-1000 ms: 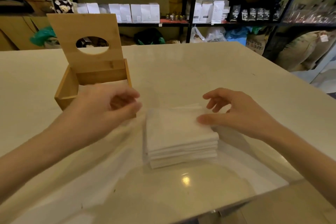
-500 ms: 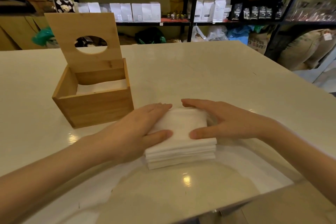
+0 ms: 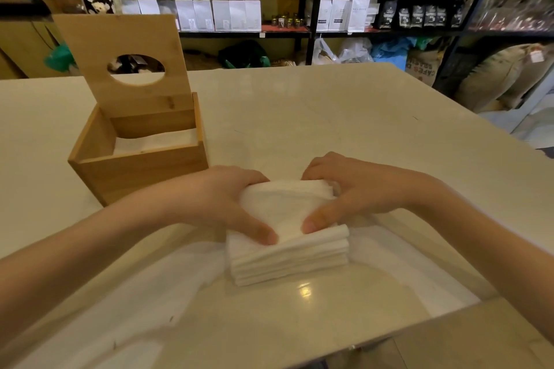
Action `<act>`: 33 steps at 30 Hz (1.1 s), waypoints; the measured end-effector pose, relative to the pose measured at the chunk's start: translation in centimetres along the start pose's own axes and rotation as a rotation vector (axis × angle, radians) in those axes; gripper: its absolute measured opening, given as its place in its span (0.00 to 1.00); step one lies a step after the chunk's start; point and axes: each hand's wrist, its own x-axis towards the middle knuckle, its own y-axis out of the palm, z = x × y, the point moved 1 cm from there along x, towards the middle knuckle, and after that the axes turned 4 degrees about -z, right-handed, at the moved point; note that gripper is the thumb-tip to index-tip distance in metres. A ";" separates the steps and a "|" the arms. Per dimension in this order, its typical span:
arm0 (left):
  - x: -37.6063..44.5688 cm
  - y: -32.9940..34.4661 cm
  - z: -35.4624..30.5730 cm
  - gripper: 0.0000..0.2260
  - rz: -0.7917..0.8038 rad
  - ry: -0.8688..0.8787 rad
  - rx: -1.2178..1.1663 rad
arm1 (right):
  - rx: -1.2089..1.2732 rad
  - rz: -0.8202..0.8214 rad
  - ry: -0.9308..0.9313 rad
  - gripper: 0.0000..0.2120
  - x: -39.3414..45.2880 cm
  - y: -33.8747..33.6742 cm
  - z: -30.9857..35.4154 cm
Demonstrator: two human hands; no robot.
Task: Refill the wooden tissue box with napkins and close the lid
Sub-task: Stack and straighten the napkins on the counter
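Note:
A stack of white napkins (image 3: 289, 252) lies on the table in front of me. My left hand (image 3: 221, 204) grips its left side and my right hand (image 3: 344, 192) grips its right side, thumbs on top, and the upper napkins bulge upward between them. The wooden tissue box (image 3: 141, 171) stands to the left, just behind my left hand. Its lid (image 3: 120, 39), with an oval hole, stands upright at the back. Some white napkins (image 3: 156, 141) lie inside the box.
The cream table (image 3: 329, 117) stretches far behind the stack; its front edge runs diagonally at the lower right. Black shelves (image 3: 311, 9) with white and black bags stand beyond the table, and sacks (image 3: 503, 75) lie on the floor at the right.
My hands moved from apart above the stack to flat on it, and now they clasp its sides and squeeze the top napkins upward. The box has not moved.

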 end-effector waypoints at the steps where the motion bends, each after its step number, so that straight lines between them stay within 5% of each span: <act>1: 0.2 0.0 -0.1 0.27 0.032 -0.011 -0.010 | 0.003 0.011 0.013 0.22 0.0 -0.2 0.2; 15: -1.0 -1.1 -0.7 0.19 -0.066 0.033 -0.084 | 0.240 -0.095 0.006 0.21 -0.9 -0.8 0.5; 24: -4.5 -5.3 0.5 0.24 -0.340 0.122 -0.524 | 0.592 -0.229 -0.072 0.14 -1.2 -4.1 2.9; 33: -7.5 -9.2 3.7 0.16 -0.476 0.031 -1.016 | 0.717 -0.254 -0.114 0.21 2.5 -6.7 8.2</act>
